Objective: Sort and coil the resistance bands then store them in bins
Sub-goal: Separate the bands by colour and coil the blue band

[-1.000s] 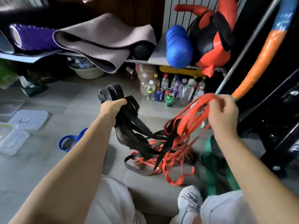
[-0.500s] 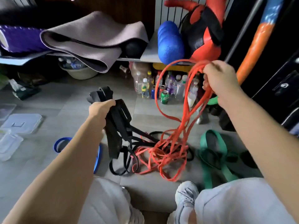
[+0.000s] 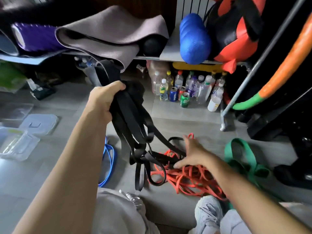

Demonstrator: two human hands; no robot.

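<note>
Black bands (image 3: 133, 119) clutched in left hand (image 3: 103, 102), right hand (image 3: 194, 154) splayed, bins (image 3: 18, 144) blurred, contents unclear

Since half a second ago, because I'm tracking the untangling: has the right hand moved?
Yes. The right hand has dropped from up by the shelf edge to over the orange bands on the floor, fingers spread.

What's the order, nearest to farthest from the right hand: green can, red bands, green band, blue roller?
1. red bands, piled just below the right hand.
2. green band, lying to its right.
3. green can, ahead among the bottles.
4. blue roller, up on the shelf.
</note>
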